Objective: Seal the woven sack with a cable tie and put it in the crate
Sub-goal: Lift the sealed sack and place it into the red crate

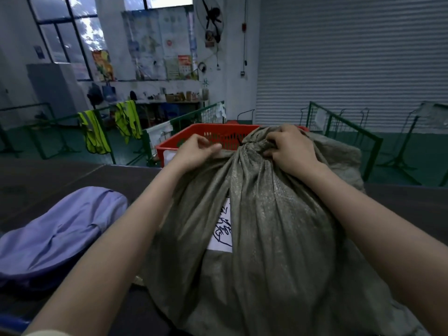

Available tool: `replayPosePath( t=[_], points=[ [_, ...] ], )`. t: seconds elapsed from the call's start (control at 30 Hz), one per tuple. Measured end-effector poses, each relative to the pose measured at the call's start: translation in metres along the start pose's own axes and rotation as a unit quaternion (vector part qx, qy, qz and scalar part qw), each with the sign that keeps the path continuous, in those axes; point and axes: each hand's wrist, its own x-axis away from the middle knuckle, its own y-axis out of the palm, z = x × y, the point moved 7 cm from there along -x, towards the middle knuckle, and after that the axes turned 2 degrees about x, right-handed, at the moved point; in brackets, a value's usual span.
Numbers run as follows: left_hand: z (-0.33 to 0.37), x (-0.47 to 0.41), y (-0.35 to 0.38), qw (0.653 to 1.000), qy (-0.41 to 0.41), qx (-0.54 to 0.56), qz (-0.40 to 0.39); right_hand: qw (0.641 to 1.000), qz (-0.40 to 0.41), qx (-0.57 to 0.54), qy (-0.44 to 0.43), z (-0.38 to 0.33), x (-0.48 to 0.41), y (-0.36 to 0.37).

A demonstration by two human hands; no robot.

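Observation:
A full grey-green woven sack (266,226) with a white handwritten label (223,229) lies on the dark table (72,175) in front of me. Its mouth is gathered into a neck at the far end. My right hand (288,149) is clenched on the bunched neck. My left hand (196,151) pinches the fabric just left of the neck. A thin black cable tie (240,141) shows at the neck between the hands; whether it is closed is unclear. Just beyond the sack stands a red plastic crate (194,134), partly hidden by the sack.
A lilac cloth bundle (55,234) lies on the table at the left. Past the table edge stand green metal railings (344,127) and wire cages, with yellow safety vests (94,132) hanging on them. A grey roller shutter (351,57) fills the right wall.

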Motion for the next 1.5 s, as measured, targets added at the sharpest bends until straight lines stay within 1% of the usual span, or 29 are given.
replayPosePath(
  t=[0.07, 0.1, 0.13, 0.17, 0.27, 0.3, 0.37, 0.43, 0.47, 0.5, 0.57, 0.6, 0.63, 0.7, 0.73, 0.77, 0.8, 0.83, 0.9, 0.93, 0.97, 1.0, 1.1, 1.17, 1.23, 1.3, 1.37, 1.43, 1.5],
  points=[
    [-0.011, 0.003, 0.018, 0.992, -0.016, -0.059, -0.108, 0.999, 0.02, 0.031, 0.008, 0.0, -0.001, -0.005],
    [-0.015, 0.005, 0.028, 0.986, -0.016, -0.074, -0.149, 0.999, 0.022, 0.042, 0.02, -0.001, -0.002, -0.006],
    [-0.019, 0.006, 0.037, 0.982, -0.01, -0.077, -0.171, 0.998, 0.018, 0.051, 0.038, -0.003, -0.002, -0.006],
    [-0.021, 0.007, 0.045, 0.981, -0.002, -0.08, -0.175, 0.997, 0.008, 0.053, 0.061, -0.003, -0.001, -0.005],
    [-0.028, 0.006, 0.061, 0.985, 0.006, -0.111, -0.134, 0.988, -0.033, -0.004, 0.148, 0.003, 0.005, -0.003],
    [-0.029, 0.006, 0.063, 0.987, 0.006, -0.112, -0.114, 0.985, -0.057, -0.027, 0.16, 0.004, 0.01, -0.004],
    [-0.028, 0.006, 0.062, 0.992, 0.003, -0.09, -0.083, 0.972, -0.143, -0.094, 0.159, 0.004, 0.019, 0.003],
    [-0.023, 0.007, 0.057, 0.997, -0.005, -0.04, -0.059, 0.936, -0.261, -0.168, 0.164, -0.001, 0.034, 0.015],
    [-0.021, 0.007, 0.054, 0.999, -0.008, -0.005, -0.052, 0.925, -0.296, -0.17, 0.167, -0.002, 0.04, 0.021],
    [-0.018, 0.007, 0.052, 0.998, -0.008, 0.029, -0.051, 0.926, -0.3, -0.149, 0.172, -0.001, 0.042, 0.025],
    [-0.012, 0.012, 0.046, 0.996, -0.008, 0.076, -0.056, 0.945, -0.25, -0.077, 0.198, 0.008, 0.044, 0.031],
    [-0.008, 0.016, 0.043, 0.993, -0.01, 0.094, -0.07, 0.949, -0.223, -0.059, 0.215, 0.011, 0.045, 0.031],
    [-0.007, 0.019, 0.044, 0.987, -0.015, 0.126, -0.1, 0.95, -0.207, -0.056, 0.227, 0.012, 0.047, 0.032],
    [-0.002, 0.031, 0.051, 0.961, -0.04, 0.173, -0.211, 0.948, -0.193, -0.059, 0.246, 0.014, 0.046, 0.031],
    [-0.001, 0.041, 0.058, 0.947, -0.057, 0.15, -0.279, 0.945, -0.189, -0.044, 0.263, 0.016, 0.047, 0.029],
    [-0.001, 0.05, 0.065, 0.935, -0.064, 0.1, -0.333, 0.94, -0.187, -0.022, 0.285, 0.021, 0.048, 0.028],
    [-0.002, 0.055, 0.071, 0.934, -0.059, 0.037, -0.35, 0.932, -0.191, -0.008, 0.309, 0.026, 0.049, 0.029],
    [-0.004, 0.058, 0.077, 0.941, -0.046, -0.031, -0.334, 0.923, -0.203, -0.012, 0.328, 0.03, 0.052, 0.031],
    [-0.005, 0.059, 0.08, 0.96, -0.01, -0.148, -0.237, 0.917, -0.217, -0.061, 0.33, 0.03, 0.055, 0.039],
    [-0.007, 0.059, 0.079, 0.968, -0.002, -0.174, -0.18, 0.924, -0.2, -0.078, 0.318, 0.027, 0.055, 0.039],
    [-0.01, 0.058, 0.075, 0.977, -0.002, -0.171, -0.128, 0.935, -0.168, -0.077, 0.302, 0.024, 0.055, 0.035],
    [-0.014, 0.058, 0.069, 0.986, -0.005, -0.145, -0.087, 0.948, -0.132, -0.059, 0.284, 0.021, 0.053, 0.029],
    [-0.018, 0.055, 0.042, 0.999, -0.012, -0.032, -0.009, 0.972, -0.065, 0.013, 0.224, 0.004, 0.045, 0.007],
    [-0.016, 0.055, 0.022, 0.999, -0.019, -0.015, 0.049, 0.982, -0.044, 0.055, 0.174, -0.011, 0.036, -0.007],
    [-0.013, 0.055, 0.003, 0.993, -0.031, -0.029, 0.11, 0.988, -0.023, 0.073, 0.133, -0.025, 0.026, -0.02],
    [-0.012, 0.051, -0.018, 0.986, -0.035, -0.024, 0.159, 0.992, 0.003, 0.074, 0.105, -0.038, 0.013, -0.035],
    [-0.008, 0.045, -0.042, 0.981, -0.044, -0.014, 0.187, 0.994, 0.021, 0.071, 0.085, -0.05, 0.001, -0.05],
    [-0.002, 0.041, -0.072, 0.975, -0.044, -0.008, 0.219, 0.995, 0.047, 0.048, 0.072, -0.064, -0.014, -0.065],
    [0.008, 0.039, -0.099, 0.969, -0.033, -0.013, 0.244, 0.995, 0.061, 0.008, 0.079, -0.073, -0.026, -0.077]
  ],
)
